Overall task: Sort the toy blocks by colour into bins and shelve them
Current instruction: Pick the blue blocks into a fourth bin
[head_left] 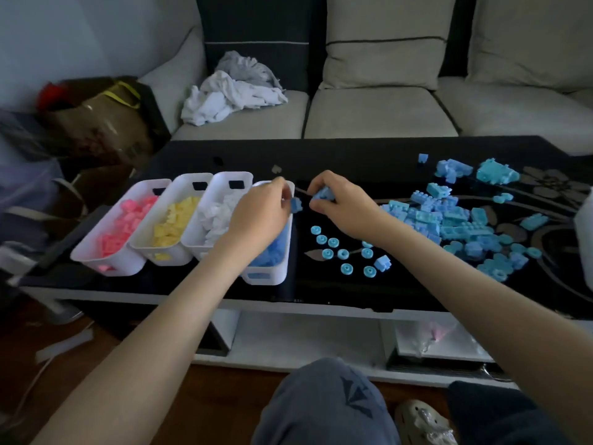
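Blocks sorted so far lie left of the left hand [256, 216]: pink blocks [125, 223], yellow blocks [173, 223] and white blocks [218, 216], each in its own bin. That hand hovers over the blue bin [266, 276], pinching a small blue block [296, 204]. Just beside it, the right hand [346, 207] grips a blue cluster [322, 194]. Round blue pieces [333, 242] lie under the right wrist, and a big blue pile [449, 220] lies further right. By my reckoning three colours are done, blue is partway, and shelving is not begun.
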Action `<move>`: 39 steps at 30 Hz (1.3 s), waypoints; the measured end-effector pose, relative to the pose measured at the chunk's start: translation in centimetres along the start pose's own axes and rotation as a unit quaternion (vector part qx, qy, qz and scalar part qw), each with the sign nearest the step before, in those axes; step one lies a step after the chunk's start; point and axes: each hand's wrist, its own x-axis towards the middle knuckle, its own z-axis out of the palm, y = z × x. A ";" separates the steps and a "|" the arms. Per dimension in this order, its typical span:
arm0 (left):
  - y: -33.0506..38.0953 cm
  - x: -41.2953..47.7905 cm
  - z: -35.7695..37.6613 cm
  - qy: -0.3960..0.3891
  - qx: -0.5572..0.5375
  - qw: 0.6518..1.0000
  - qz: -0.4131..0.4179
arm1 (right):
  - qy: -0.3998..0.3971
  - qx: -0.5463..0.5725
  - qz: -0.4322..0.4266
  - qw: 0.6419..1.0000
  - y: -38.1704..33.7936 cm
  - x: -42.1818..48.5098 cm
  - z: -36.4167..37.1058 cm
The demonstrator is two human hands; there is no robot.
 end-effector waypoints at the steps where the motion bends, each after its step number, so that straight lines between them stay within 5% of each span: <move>1: -1.4 -0.2 -0.3 -0.016 0.013 0.999 -0.028 | -0.014 0.014 -0.011 1.000 -1.0 0.5 1.2; 9: -5.0 -1.0 0.6 -0.118 0.097 0.985 -0.084 | -0.148 -0.005 0.001 0.989 -1.8 0.5 6.4; 14: -3.6 -0.6 0.7 -0.126 0.132 0.981 -0.065 | -0.145 -0.001 -0.002 0.989 -0.8 0.4 5.3; 17: -1.9 -0.3 1.2 -0.086 0.152 0.985 -0.007 | -0.107 -0.055 0.007 0.993 1.2 0.2 3.1; 21: 1.6 0.5 3.5 -0.061 0.042 0.992 0.098 | -0.088 -0.175 0.100 0.976 7.0 -0.9 -1.6; 26: 6.9 2.3 8.1 -0.193 0.011 0.970 0.147 | -0.092 -0.277 0.172 0.941 10.9 -3.3 -4.7; 30: 9.1 3.8 10.7 -0.295 0.090 0.939 0.154 | -0.143 -0.307 0.122 0.933 11.3 -4.0 -4.3; 39: 10.1 5.5 11.2 -0.282 0.046 0.945 0.161 | -0.161 -0.355 0.043 0.920 11.9 -3.8 -4.5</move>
